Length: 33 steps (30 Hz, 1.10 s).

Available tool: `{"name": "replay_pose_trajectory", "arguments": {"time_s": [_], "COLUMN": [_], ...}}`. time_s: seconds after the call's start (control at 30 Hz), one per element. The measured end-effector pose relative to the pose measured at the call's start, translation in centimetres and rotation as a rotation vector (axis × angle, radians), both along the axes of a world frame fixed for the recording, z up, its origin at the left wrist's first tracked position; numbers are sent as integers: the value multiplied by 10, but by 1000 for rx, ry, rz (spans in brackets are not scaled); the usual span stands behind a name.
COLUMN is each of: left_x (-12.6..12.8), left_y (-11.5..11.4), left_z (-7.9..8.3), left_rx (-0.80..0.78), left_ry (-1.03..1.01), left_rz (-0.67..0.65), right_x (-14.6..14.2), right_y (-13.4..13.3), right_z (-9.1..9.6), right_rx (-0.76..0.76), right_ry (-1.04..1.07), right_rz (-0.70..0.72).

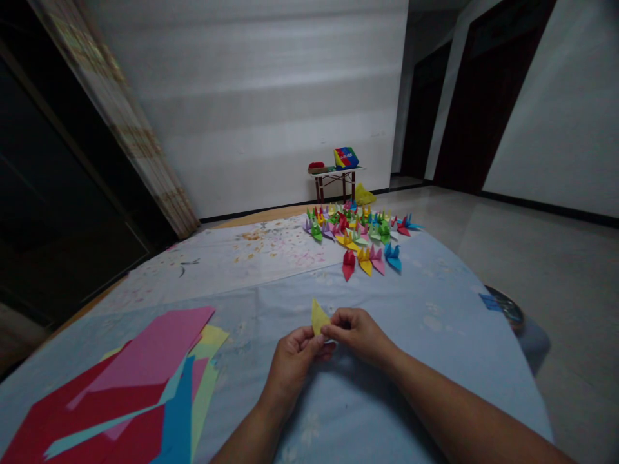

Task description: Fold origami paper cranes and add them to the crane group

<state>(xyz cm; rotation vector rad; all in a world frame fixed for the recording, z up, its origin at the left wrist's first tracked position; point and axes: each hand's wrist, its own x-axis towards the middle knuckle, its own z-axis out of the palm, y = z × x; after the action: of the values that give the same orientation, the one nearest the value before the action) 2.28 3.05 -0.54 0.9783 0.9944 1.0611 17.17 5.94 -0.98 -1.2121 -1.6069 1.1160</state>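
Observation:
A small folded yellow paper (318, 317) stands up between both my hands above the pale blue cloth (425, 309). My left hand (294, 361) pinches its lower left part with fingers closed. My right hand (356, 333) pinches its right side with thumb and fingertips. Only the paper's pointed top shows; the rest is hidden by my fingers.
A loose stack of coloured paper sheets (145, 380) in pink, red, blue and yellow lies at the near left. Several folded paper cranes (362, 238) in many colours stand at the cloth's far side. A round dish (505, 306) sits on the floor at right; a small table (336, 174) stands by the wall.

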Motion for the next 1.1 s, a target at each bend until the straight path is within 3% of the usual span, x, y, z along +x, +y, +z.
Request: {"name": "replay_pose_trajectory", "arguments": {"time_s": [0.4, 0.67, 0.87, 1.1], "left_x": [-2, -1, -2, 0], "left_y": [2, 2, 3, 3], "left_z": [-4, -1, -3, -3], "left_rx": [-49, -104, -94, -60], "left_ry": [-94, -122, -114, -86], "left_rz": [-13, 47, 82, 72], "right_x": [-4, 2, 3, 1], "right_y": [-1, 6, 6, 4], "right_z": [-1, -7, -10, -7], "right_rx": [-117, -126, -112, -78], "right_ry": [341, 249, 195, 250], "right_rz": [42, 25, 97, 75]}}
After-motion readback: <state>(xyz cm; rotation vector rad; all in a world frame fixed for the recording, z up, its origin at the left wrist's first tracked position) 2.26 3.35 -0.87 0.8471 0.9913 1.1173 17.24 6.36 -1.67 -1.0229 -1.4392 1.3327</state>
